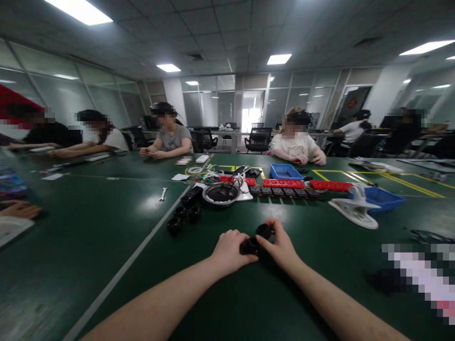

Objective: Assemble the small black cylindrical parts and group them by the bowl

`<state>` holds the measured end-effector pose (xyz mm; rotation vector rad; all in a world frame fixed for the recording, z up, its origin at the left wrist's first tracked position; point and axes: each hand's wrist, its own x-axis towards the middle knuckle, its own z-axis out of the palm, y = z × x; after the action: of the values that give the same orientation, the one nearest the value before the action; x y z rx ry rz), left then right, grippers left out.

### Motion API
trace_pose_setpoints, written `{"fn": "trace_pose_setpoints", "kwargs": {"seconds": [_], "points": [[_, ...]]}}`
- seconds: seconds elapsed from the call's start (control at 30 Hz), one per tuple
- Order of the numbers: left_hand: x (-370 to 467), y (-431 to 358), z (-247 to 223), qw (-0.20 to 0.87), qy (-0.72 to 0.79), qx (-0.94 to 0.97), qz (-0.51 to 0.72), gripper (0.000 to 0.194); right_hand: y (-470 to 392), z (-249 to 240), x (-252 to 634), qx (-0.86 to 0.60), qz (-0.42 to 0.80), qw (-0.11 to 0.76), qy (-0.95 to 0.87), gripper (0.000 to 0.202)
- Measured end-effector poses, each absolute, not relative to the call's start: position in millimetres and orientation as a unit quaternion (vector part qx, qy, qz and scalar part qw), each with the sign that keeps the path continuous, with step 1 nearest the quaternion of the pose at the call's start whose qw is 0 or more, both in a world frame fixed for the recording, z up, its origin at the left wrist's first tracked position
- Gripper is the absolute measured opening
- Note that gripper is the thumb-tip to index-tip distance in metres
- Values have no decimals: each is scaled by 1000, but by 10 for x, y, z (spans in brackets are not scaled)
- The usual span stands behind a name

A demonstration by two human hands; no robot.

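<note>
My left hand [230, 251] is closed round a small black cup-like part [252, 245], low over the green table in front of me. Close against it, a second black round part [263, 230] is pinched between the thumb and fingers of my right hand [281, 246]. The two parts meet or nearly meet; whether they touch cannot be made out. To the left of my hands, three similar black round parts [174, 226] stand grouped on the tabletop.
Beyond my hands sits a metal bowl [221, 203] with black pieces, beside tangled cables. Red power strips [282, 183], blue trays [284, 171] and a white clamp-like stand [355, 210] lie to its right. A wrench [163, 194] is at left. Several people sit around.
</note>
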<state>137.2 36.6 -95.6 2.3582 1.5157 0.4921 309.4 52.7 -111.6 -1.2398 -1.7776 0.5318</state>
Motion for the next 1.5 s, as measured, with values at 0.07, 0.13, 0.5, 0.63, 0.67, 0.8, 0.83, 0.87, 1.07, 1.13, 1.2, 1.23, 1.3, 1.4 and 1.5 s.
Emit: {"fn": "trace_pose_setpoints", "kwargs": {"seconds": [0.07,0.13,0.5,0.63,0.67,0.8,0.83,0.87,1.07,1.13,1.2,1.23,1.3,1.4,1.5], "points": [[1339,360,-892,155,547,811,138,40,589,-1211,3094,-526,250,438,-685,29],[1279,359,-830,174,567,798,101,39,620,-1247,3100,-546,267,432,-666,28],[507,152,-716,124,719,680,70,44,544,-1183,3075,-565,180,282,-755,51],[485,-248,-559,61,769,633,68,58,520,-1172,3068,-564,160,273,-763,54],[523,-359,-517,49,763,640,70,57,519,-1176,3070,-561,156,272,-766,55],[738,-602,-450,82,628,767,105,48,522,-1195,3071,-564,151,261,-769,56],[781,-587,-469,80,600,789,109,47,522,-1198,3070,-566,150,259,-768,56],[810,-545,-499,80,577,806,107,48,521,-1199,3070,-569,149,257,-767,55],[659,-126,-680,97,576,803,118,44,486,-1209,3079,-550,123,246,-788,55],[566,-68,-695,95,600,785,119,42,479,-1211,3080,-547,109,239,-795,55],[515,-77,-702,95,609,779,115,41,479,-1207,3080,-549,101,232,-797,54],[514,-101,-708,100,606,781,112,41,482,-1202,3080,-551,100,230,-796,53],[566,-166,-729,116,589,792,109,42,489,-1191,3083,-557,106,231,-790,51],[751,-230,-771,124,552,816,119,43,495,-1184,3090,-538,144,241,-795,56],[992,-171,-792,99,539,823,152,47,504,-1203,3093,-473,177,240,-829,70]]}}
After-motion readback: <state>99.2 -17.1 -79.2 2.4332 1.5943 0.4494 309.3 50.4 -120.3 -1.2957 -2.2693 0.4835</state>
